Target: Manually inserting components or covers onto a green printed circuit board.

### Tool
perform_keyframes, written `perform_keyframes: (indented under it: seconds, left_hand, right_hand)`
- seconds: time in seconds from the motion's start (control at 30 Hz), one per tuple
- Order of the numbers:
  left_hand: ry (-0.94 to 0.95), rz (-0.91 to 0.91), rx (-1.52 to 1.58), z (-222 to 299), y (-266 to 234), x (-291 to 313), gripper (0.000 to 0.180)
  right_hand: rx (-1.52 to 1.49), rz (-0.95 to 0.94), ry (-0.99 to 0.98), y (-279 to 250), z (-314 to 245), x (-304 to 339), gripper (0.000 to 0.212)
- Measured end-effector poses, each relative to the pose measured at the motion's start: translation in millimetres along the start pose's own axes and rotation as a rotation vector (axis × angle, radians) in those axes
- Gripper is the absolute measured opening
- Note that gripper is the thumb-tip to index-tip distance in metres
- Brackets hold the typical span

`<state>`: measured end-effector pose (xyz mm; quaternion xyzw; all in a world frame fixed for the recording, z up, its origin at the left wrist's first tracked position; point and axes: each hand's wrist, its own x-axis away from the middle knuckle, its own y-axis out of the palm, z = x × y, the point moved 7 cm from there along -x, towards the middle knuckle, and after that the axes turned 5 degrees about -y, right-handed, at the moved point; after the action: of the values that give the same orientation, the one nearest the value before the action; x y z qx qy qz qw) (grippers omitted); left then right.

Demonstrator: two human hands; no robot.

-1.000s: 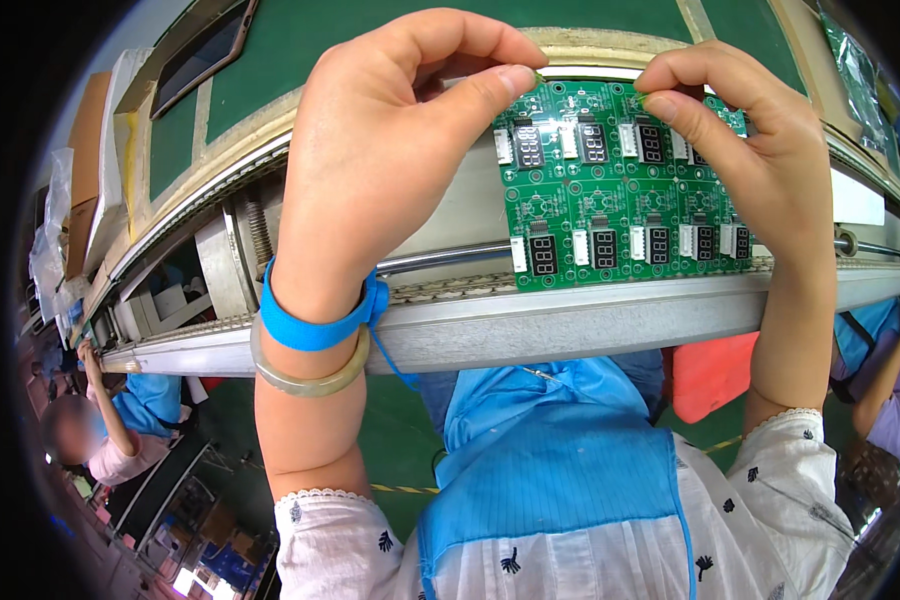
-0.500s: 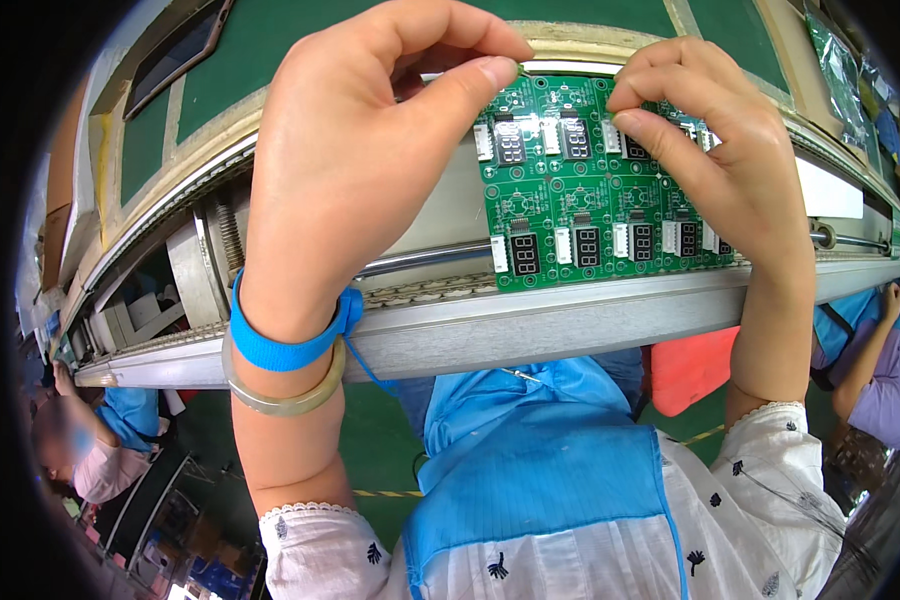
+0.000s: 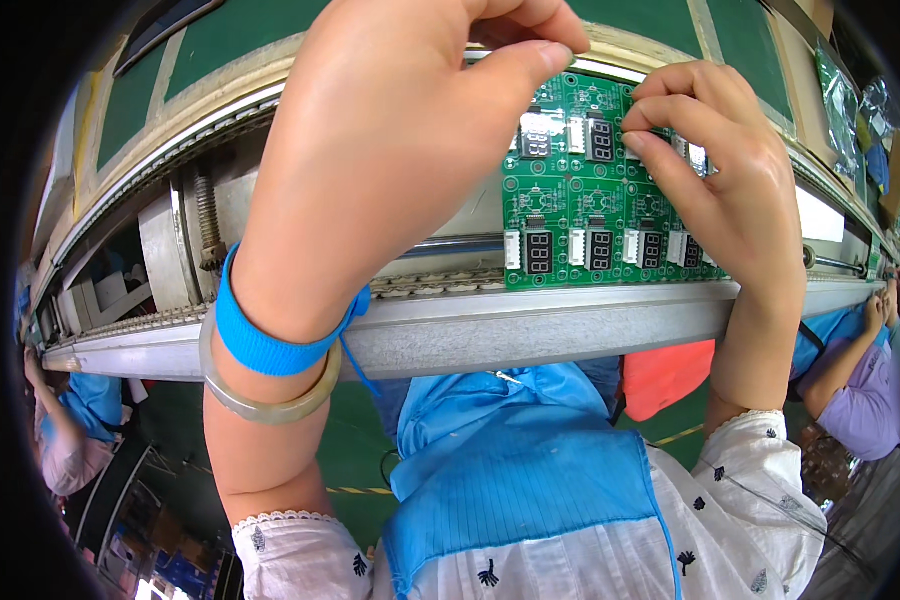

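Note:
A green circuit board panel (image 3: 570, 272) with rows of black digit displays and white connectors lies across the rails. My left hand (image 3: 410, 130) reaches over its far left part, thumb and forefinger pinched together by the panel's far edge. Whatever small thing is in that pinch is too small to name. My right hand (image 3: 720, 150) hangs over the panel's right half, thumb and forefinger closed near a white connector in the far row. Its fingertips hide whatever they grip. Part of the far row is covered by my hands. A blue strap (image 3: 270, 335) and a bangle circle my left wrist.
The conveyor's metal front rail (image 3: 490, 335) runs across before me, with a chain (image 3: 440, 285) along it. A spring-like screw (image 3: 208, 220) stands at the left. Clear plastic bags (image 3: 840, 100) lie at the far right. Other people sit at both sides.
My left hand has moved right along the panel's far edge, still pinched. My right hand stays over the right half with little change. The view has shifted slightly.

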<state>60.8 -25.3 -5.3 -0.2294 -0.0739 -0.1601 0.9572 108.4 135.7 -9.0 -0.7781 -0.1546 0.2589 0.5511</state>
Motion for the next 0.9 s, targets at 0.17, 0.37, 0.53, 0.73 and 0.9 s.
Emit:
perform_keyframes:
  seconds: [0.17, 0.37, 0.53, 0.73, 0.9]
  left_hand:
    - [0.159, 0.005, 0.100, -5, -3, 8, 0.010]
    - [0.115, -0.014, 0.044, -4, -3, 5, 0.010]
    - [0.201, 0.006, 0.076, 2, -4, 6, 0.011]
    - [0.024, -0.006, 0.043, -5, 0, 2, 0.012]
    - [0.192, 0.029, 0.064, -6, -1, 8, 0.011]
  right_hand:
    - [0.091, -0.015, 0.028, 1, -10, -3, 0.014]
    - [0.133, -0.011, 0.026, 2, -15, -6, 0.014]
    - [0.109, -0.036, 0.071, 2, -11, -6, 0.013]
    - [0.026, -0.029, 0.150, 1, -2, -1, 0.012]
    - [-0.013, -0.029, 0.172, 6, -4, 0, 0.011]
